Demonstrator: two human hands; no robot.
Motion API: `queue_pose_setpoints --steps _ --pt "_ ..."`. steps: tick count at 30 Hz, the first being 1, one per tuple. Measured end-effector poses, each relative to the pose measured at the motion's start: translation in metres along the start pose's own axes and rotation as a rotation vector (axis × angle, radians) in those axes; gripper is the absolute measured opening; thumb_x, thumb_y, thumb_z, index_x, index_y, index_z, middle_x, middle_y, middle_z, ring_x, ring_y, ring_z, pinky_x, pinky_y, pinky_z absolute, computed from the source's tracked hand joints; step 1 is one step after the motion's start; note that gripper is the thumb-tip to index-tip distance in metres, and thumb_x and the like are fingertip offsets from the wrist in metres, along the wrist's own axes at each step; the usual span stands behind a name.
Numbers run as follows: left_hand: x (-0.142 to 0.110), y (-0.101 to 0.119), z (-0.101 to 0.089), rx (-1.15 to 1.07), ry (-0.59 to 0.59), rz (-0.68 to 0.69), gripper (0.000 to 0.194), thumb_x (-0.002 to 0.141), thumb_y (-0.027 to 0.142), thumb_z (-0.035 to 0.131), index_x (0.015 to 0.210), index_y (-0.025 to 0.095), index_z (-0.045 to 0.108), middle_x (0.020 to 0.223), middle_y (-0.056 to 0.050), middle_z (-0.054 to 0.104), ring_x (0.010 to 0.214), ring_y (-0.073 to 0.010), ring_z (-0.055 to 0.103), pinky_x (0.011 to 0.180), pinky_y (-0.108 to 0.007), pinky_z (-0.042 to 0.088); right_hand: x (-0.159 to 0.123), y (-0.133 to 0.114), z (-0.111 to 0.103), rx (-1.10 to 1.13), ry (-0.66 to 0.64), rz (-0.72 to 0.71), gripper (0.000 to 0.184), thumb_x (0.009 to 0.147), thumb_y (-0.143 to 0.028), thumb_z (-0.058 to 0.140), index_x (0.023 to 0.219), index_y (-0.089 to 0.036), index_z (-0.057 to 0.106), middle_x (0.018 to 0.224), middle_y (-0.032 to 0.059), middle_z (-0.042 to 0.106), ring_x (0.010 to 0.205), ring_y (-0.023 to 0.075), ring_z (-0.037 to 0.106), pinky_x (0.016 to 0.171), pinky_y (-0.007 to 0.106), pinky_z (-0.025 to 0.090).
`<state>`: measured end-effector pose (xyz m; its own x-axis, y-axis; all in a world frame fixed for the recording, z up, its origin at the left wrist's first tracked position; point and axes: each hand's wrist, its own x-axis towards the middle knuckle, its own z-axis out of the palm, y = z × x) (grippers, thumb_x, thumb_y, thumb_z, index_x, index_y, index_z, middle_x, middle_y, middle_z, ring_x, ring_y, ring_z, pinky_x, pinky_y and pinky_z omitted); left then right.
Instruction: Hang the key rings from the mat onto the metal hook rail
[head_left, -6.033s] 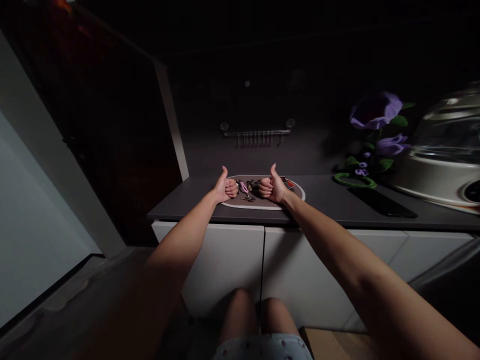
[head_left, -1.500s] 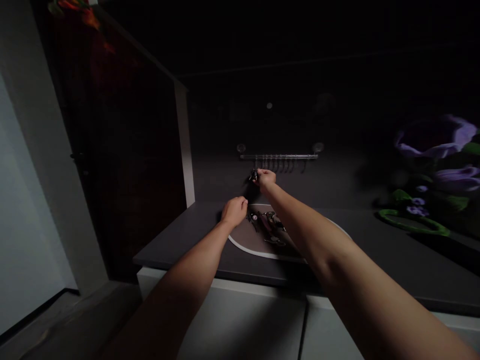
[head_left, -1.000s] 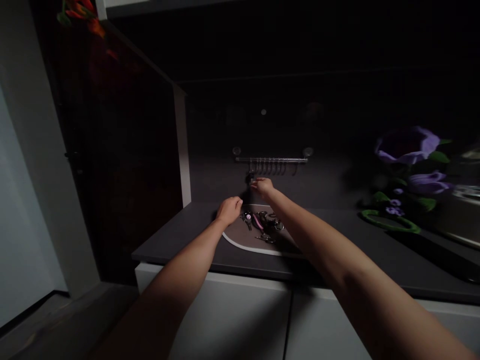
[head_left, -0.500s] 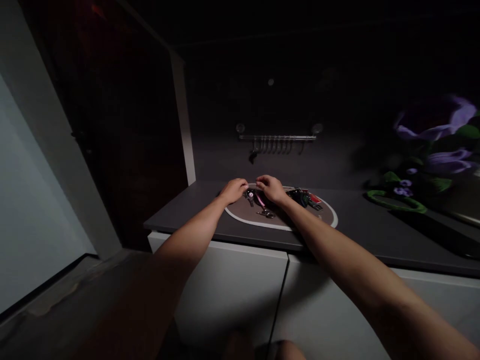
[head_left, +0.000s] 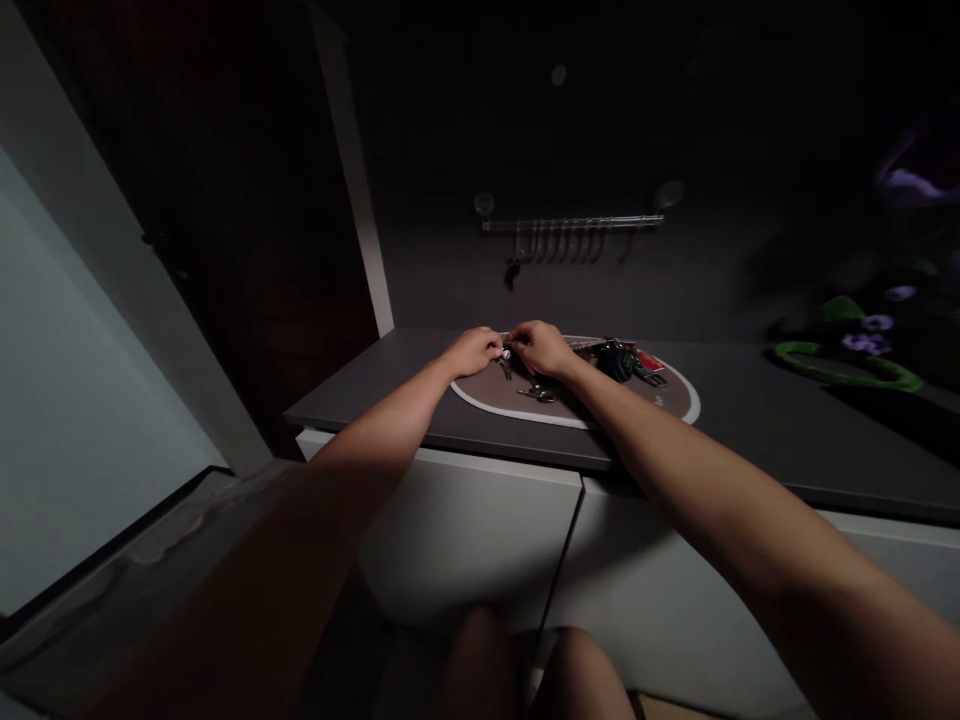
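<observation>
On the left part of the mat (head_left: 487, 389), the left hand (head_left: 474, 352) and right hand (head_left: 541, 347) sit close together at a small tagged key bunch (head_left: 507, 359), probably so that fingertips from both sides can reach it; both are curled narrow, thumbs near fingers (whether either pinches the bunch, I cannot tell). Another key set (head_left: 541, 395) lies towards the mat's front, and a dark pile (head_left: 618, 364) with a red piece (head_left: 649, 362) occupies its right part. Above and behind the mat, a clear rail (head_left: 502, 226) bears hooks (head_left: 561, 245), one carrying a dark item (head_left: 513, 273), perhaps hung for easy reach.
</observation>
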<state>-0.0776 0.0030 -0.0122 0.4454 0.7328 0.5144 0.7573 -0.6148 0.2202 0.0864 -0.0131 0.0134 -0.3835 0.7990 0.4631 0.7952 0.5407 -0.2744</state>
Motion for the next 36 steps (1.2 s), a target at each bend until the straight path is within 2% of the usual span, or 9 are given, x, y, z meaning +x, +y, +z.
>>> queue_pose_setpoints --steps 6,14,24,30,36 --pt "0.001 0.001 -0.001 0.003 0.014 -0.015 0.014 0.077 0.016 0.048 0.076 0.016 0.062 0.080 -0.004 0.058 0.078 -0.0155 0.051 0.075 -0.027 0.039 0.002 0.003 0.001 0.015 0.015 0.013 0.026 0.073 -0.011 0.051 0.091 -0.015 0.069 0.085 0.0065 0.069 0.082 0.0148 0.060 0.074 0.020 0.040" --pt "-0.001 0.004 -0.010 0.002 0.102 -0.064 0.015 0.080 0.015 0.044 0.080 0.014 0.059 0.084 -0.006 0.056 0.082 -0.0168 0.049 0.076 -0.028 0.038 0.003 0.004 0.001 0.016 -0.007 0.040 0.027 0.070 -0.009 0.052 0.091 -0.014 0.069 0.083 0.0067 0.068 0.075 0.0139 0.059 0.071 0.020 0.040" --pt "0.001 0.004 -0.011 -0.086 0.169 -0.071 0.013 0.080 0.016 0.043 0.077 0.014 0.056 0.082 -0.005 0.057 0.081 -0.0155 0.049 0.075 -0.027 0.037 0.003 0.006 0.002 0.031 0.016 0.015 0.026 0.070 -0.010 0.053 0.089 -0.015 0.069 0.091 0.0075 0.067 0.083 0.0158 0.059 0.076 0.022 0.041" --pt "0.003 0.006 -0.009 -0.356 0.186 -0.115 0.009 0.080 0.015 0.044 0.073 0.014 0.051 0.067 0.000 0.052 0.065 -0.0103 0.048 0.064 -0.023 0.038 0.004 0.006 0.002 0.057 0.008 0.029 0.026 0.069 -0.010 0.054 0.089 -0.016 0.069 0.090 0.0070 0.067 0.082 0.0159 0.060 0.076 0.022 0.041" --pt "0.005 0.010 -0.007 -0.749 0.168 -0.263 0.007 0.081 0.012 0.044 0.075 0.014 0.047 0.063 0.003 0.050 0.056 -0.0052 0.048 0.054 -0.017 0.037 0.002 0.004 0.000 0.071 0.016 0.007 0.023 0.068 -0.013 0.058 0.088 -0.017 0.069 0.093 0.0063 0.067 0.086 0.0156 0.059 0.078 0.022 0.041"
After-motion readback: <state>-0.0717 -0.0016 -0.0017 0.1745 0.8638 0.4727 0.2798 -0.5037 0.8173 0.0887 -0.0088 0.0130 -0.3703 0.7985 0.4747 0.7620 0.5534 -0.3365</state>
